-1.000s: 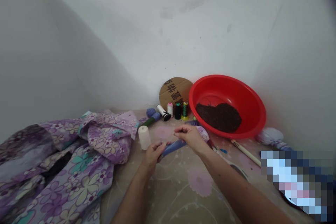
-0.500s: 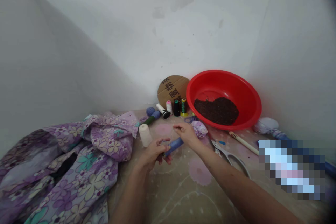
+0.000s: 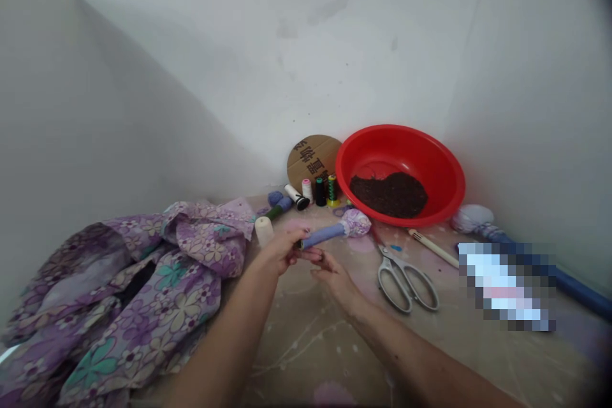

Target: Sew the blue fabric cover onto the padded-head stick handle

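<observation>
My left hand (image 3: 289, 247) is closed around the near end of a stick wrapped in blue cloth (image 3: 324, 234). A round head of purple floral cloth (image 3: 357, 223) sits at the stick's far end, pointing right. My right hand (image 3: 335, 277) is just below the handle, its fingers curled beside my left fingertips; whatever they pinch is too small to make out. Right behind my left hand stands a cream thread cone (image 3: 264, 229). Scissors (image 3: 404, 277) with grey handles lie to the right of my right hand.
A red basin (image 3: 444, 204) holding dark brown grains (image 3: 392, 194) stands against the wall. Nearby are a cardboard disc (image 3: 313, 156) and several thread spools (image 3: 320, 192). Floral fabric (image 3: 167, 293) is heaped left. At right lie a pale stick (image 3: 435, 248) and a longer blue-wrapped stick (image 3: 568, 287) with a white head.
My right hand has moved from above the handle to below it, nearer my left fingers. The wrapped stick is now closer to level. The view has shifted slightly, showing more of the scissors.
</observation>
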The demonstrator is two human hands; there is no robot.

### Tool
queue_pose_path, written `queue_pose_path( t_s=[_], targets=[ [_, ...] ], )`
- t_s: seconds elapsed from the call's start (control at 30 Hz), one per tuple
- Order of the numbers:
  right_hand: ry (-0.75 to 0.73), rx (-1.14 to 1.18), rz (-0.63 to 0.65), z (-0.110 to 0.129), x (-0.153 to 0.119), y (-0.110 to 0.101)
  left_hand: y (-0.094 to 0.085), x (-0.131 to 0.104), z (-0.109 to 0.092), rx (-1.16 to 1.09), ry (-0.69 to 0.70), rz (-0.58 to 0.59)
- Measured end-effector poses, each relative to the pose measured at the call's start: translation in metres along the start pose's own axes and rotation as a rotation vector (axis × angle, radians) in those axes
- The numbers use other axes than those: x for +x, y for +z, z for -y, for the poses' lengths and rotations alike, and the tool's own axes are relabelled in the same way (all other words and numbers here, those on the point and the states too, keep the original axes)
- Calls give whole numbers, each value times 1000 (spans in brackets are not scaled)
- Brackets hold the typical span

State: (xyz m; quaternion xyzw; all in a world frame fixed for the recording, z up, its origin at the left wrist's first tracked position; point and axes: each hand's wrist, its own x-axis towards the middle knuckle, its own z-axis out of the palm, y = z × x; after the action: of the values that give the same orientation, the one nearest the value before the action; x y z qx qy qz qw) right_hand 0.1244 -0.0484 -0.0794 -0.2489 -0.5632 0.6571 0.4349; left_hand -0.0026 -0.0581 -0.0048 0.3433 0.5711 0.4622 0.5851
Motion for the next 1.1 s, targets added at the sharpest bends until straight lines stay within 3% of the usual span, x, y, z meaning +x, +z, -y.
queue_pose_path(
  t_s=[0.07,0.13,0.37,0.6,0.73,0.93,1.0,1.1],
  targets=[
    [18,-14,131,5,-4,6,1,0,0,-46,-27,-42],
    [71,-113,175,10,-12,9,-1,0,2,-62,-44,-72],
    [-63,-516,176,22,-65,8,-8,1,12,-83,-48,-94],
    [-204,-859,139,28,-92,-7,-11,1,18,-94,-37,-106],
    [-322,-1031,195,62,-106,-13,-15,2,24,-96,-28,-113],
    [-569,-1248,258,136,-122,-13,-18,-3,38,-78,-1,-89],
    [-661,-1383,234,156,-128,-13,-17,-6,42,-66,24,-66],
    [-771,-1500,97,175,-136,-14,-13,-11,47,-45,74,-36]
  ],
)
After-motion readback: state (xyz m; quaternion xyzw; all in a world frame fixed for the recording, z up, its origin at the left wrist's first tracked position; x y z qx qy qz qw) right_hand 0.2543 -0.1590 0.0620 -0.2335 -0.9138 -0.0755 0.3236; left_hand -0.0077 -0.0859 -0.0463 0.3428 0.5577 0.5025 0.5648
